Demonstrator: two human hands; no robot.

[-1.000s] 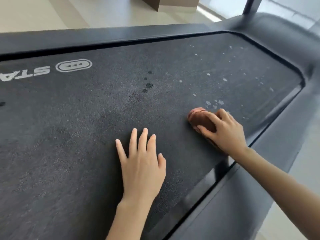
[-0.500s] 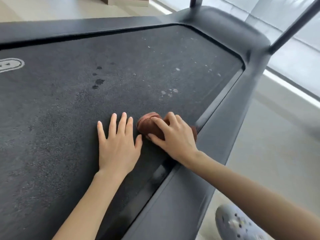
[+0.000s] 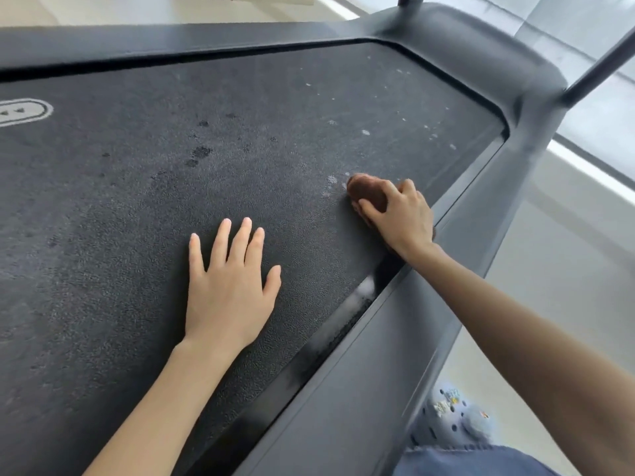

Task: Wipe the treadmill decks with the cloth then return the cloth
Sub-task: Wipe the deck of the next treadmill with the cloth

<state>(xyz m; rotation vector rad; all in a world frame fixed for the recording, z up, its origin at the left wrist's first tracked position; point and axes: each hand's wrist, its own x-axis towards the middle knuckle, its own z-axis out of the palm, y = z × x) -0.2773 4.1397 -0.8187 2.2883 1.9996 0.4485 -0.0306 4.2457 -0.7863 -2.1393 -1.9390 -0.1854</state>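
Note:
The dark textured treadmill deck [image 3: 137, 201] fills most of the view. It carries pale specks toward the far right and a few dark wet spots near the middle. A bunched brown cloth [image 3: 369, 192] lies on the belt close to the right side rail. My right hand [image 3: 402, 214] grips the cloth from above, fingers curled over it. Flat on the belt to the left of it, palm down, rests my left hand [image 3: 230, 283] with straight, spread fingers.
The grey side rail [image 3: 360, 407] runs along the belt's right edge, and the motor cover [image 3: 474, 46] with two uprights stands at the far end. A light blue clog [image 3: 453, 420] and a denim-clad knee show on the pale floor at the lower right.
My right hand slid the cloth away from my left hand, forward along the belt toward the pale specks. The left hand stays flat on the belt.

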